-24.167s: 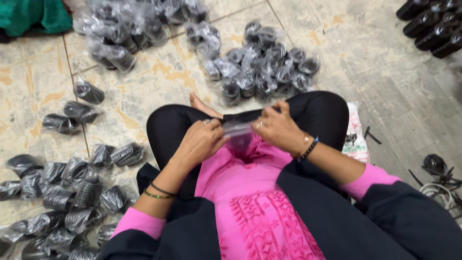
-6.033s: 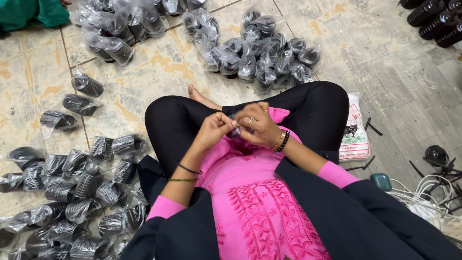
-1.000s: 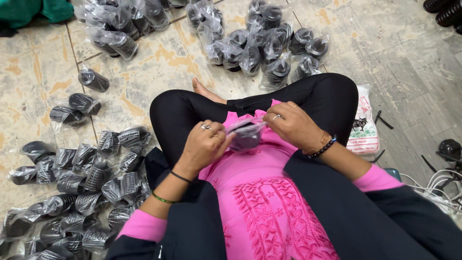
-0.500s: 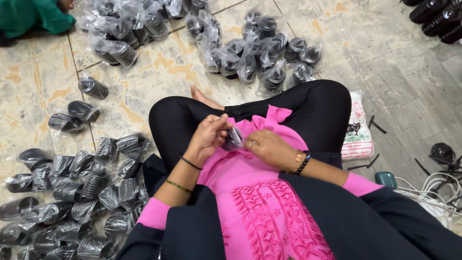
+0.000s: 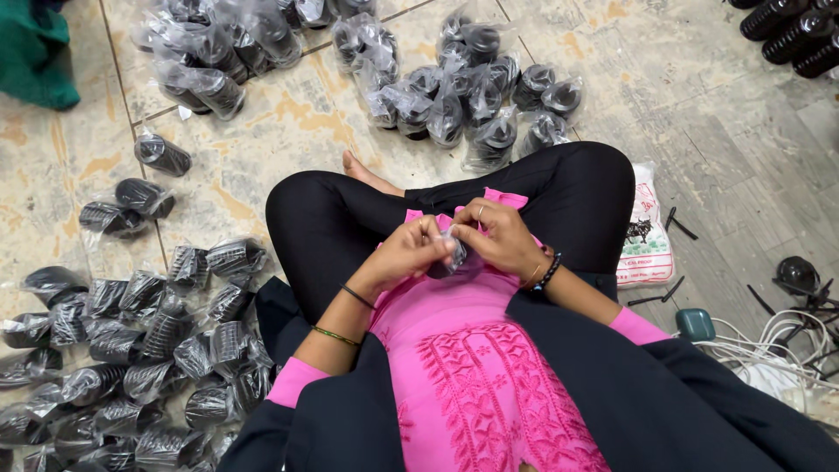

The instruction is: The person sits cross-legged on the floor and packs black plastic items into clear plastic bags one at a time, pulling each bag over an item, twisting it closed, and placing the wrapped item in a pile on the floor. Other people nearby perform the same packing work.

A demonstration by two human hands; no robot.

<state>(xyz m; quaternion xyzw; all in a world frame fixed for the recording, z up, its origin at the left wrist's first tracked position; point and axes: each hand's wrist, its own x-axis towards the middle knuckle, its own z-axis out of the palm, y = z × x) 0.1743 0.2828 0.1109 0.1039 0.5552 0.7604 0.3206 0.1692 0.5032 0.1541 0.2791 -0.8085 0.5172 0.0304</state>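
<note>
Clear crinkled plastic, a small pouch (image 5: 454,252) around a dark object, sits at the centre of the frame, pinched between both hands above the lap of a seated, cross-legged person in black trousers and a pink embroidered tunic. Left hand (image 5: 411,253), with a ring and two thin bangles on that arm, closes its fingertips on the pouch's left edge; right hand (image 5: 500,236), with a ring and a dark beaded bracelet at the wrist, curls over the pouch from the right, fingers pressed onto its top. The two hands touch each other at the pouch.

Upper centre of the frame: a heap of clear-bagged black ribbed cylindrical parts (image 5: 476,96) lies on the stone-tile floor (image 5: 288,131) just beyond the knees. Upper left: a second heap of the same bagged parts (image 5: 218,44), with a few loose ones below it. Lower left: a dense spread of bagged parts (image 5: 131,350) beside the left thigh. Right of the right knee: a white printed plastic bag (image 5: 645,236). Lower right: a small teal block (image 5: 695,323) and white cables (image 5: 778,350). Upper left corner: green cloth (image 5: 35,52).
</note>
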